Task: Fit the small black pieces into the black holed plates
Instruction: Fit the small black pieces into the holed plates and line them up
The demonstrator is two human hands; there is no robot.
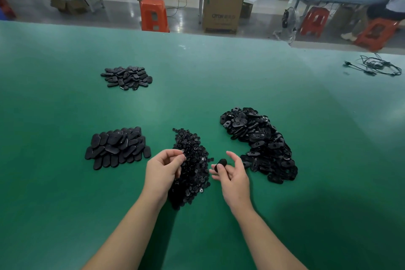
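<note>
The left hand [163,169] pinches one small black piece [182,151] between thumb and fingertips, lifted just above the heap of small pieces [190,169] at the middle of the green surface [197,85]. The right hand [232,173], toward three o'clock of that heap, curls its thumb and fingers round one black holed plate [220,164], held clear of the surface and tilted; whether the hole faces the left hand cannot be told.

The step in hand looks like bringing piece and plate together. To do it well, the person would likely turn the plate so its opening faces up or toward the left hand, grip it by the edges so no finger covers the hole, and line up the piece before pressing, since a skewed piece may jam or spring away into the heap.

The supply of holed plates [258,142] lies at two o'clock of the hands. A stack of plain-looking oval plates [117,147] sits at nine o'clock, and a smaller pile [127,77] at eleven o'clock, farther off; it may be the finished lot.
</note>
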